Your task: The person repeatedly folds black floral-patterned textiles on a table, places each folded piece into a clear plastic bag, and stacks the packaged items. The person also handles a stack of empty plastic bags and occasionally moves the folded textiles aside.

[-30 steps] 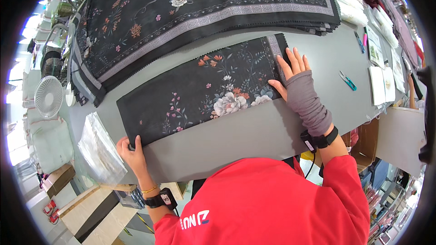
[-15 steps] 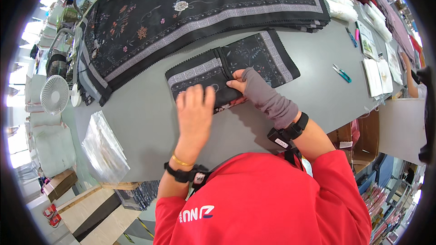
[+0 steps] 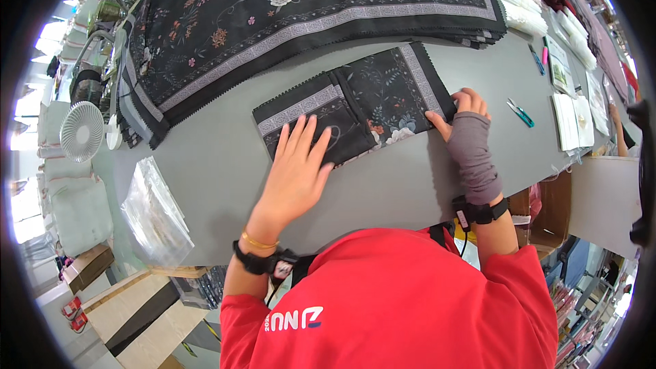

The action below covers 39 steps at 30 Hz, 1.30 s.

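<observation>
A black floral scarf [image 3: 393, 99] with grey patterned borders lies folded into a flat strip on the grey table; its left part is turned over onto the middle. My left hand [image 3: 295, 171] rests flat on that turned-over part, fingers spread. At the strip's near right corner is my right hand [image 3: 468, 115], in a grey sleeve without fingers. Its thumb lies at the near edge and its curled fingers at the right end, with the corner between them. Beyond the strip spreads a large stack of similar black floral cloth [image 3: 301, 10].
On the grey table [image 3: 225, 198], clear plastic bags [image 3: 156, 215] lie at the left near a white fan [image 3: 82, 132]. Teal thread snips [image 3: 522, 113] are at the right, beside white packets [image 3: 570, 121] and a picture card [image 3: 560, 68]. White bundles [image 3: 523, 10] sit farther back.
My right hand has moved from the middle fold to the right corner of the scarf. My left hand has come down onto the left part. The scarf's fold now lies flatter.
</observation>
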Available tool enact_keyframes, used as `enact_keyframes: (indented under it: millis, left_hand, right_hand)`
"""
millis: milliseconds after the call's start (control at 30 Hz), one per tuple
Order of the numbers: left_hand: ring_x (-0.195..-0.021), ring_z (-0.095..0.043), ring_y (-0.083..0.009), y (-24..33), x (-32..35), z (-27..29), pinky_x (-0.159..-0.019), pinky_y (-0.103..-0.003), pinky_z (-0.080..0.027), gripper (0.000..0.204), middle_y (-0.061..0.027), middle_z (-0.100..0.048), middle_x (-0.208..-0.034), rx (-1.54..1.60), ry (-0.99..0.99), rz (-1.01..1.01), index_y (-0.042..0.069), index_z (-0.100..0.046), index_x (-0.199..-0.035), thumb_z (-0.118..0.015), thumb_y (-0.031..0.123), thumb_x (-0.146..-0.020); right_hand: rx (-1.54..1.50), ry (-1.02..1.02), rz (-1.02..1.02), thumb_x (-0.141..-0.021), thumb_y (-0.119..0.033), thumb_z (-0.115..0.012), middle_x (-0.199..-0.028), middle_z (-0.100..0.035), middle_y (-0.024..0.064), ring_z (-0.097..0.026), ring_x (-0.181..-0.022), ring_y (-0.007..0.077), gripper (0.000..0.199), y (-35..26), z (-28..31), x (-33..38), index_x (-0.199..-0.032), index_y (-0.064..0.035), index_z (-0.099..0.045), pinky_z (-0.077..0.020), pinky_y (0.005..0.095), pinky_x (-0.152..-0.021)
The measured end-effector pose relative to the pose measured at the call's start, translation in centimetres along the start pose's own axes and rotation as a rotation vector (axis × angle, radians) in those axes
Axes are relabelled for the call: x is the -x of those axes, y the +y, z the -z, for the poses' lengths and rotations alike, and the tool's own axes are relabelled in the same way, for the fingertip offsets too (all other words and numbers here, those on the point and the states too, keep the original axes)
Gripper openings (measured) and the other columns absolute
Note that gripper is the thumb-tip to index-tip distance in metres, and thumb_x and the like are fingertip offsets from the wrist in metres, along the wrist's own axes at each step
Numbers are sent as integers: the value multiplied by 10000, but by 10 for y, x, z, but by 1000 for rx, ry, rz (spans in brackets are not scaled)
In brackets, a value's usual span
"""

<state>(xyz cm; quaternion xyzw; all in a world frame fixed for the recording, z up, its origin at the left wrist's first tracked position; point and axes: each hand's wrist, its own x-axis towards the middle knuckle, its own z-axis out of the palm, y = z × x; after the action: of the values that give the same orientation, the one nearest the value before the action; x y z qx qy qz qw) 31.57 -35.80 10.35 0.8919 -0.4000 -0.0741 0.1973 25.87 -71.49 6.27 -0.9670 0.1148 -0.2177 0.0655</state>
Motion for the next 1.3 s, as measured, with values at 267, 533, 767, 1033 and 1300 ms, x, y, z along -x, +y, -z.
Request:
enact_keyframes:
  millis: [267,533,767,1033,1300]
  left_hand:
    - [-1360,-592,-421,2,-23,-34,-1160,-523,-460,473,-241,-627,-1455,533,346,130,61,-607,-1455,-641,308,-1054]
    - [-1113,-676,-146,-54,12,-18,-944,-286,-543,389,-118,-710,-1243,1209,573,732,-80,-556,-1374,-679,65,-1034]
    - [-1133,-657,-245,-70,10,-50,-996,-380,-523,304,-178,-695,-1197,964,600,593,-61,-562,-1286,-607,39,-1003]
    - [-828,-712,-233,-100,127,24,-746,-371,-573,289,-119,-706,-954,351,895,894,22,-666,-1273,-687,127,-1005]
    - [-885,-644,-445,-252,342,3,-768,-543,-493,229,-234,-664,-894,-340,628,912,-4,-668,-891,-709,213,-949]
  right_hand:
    - [-711,9,98,-993,-130,-648,-927,-688,239,-689,-851,450,199,-110,19,-34,-1159,-22,-624,-541,501,-690]
    - [-460,-235,759,-893,-208,-736,-1268,-671,273,-689,-1139,444,314,-228,8,9,-1090,4,-616,-576,508,-894]
    - [-423,-146,648,-942,-347,-758,-1389,-659,206,-613,-1306,404,503,-166,-8,-53,-1343,-59,-664,-502,494,-1067]
    - [-253,-412,769,-819,-540,-816,-1724,-288,250,-219,-1581,533,884,-157,-23,-21,-1572,-162,-548,-187,647,-1275]
    - [-225,-322,645,-846,-513,-802,-1636,-408,259,-337,-1501,539,770,-108,-9,-5,-1483,-131,-601,-240,686,-1224]
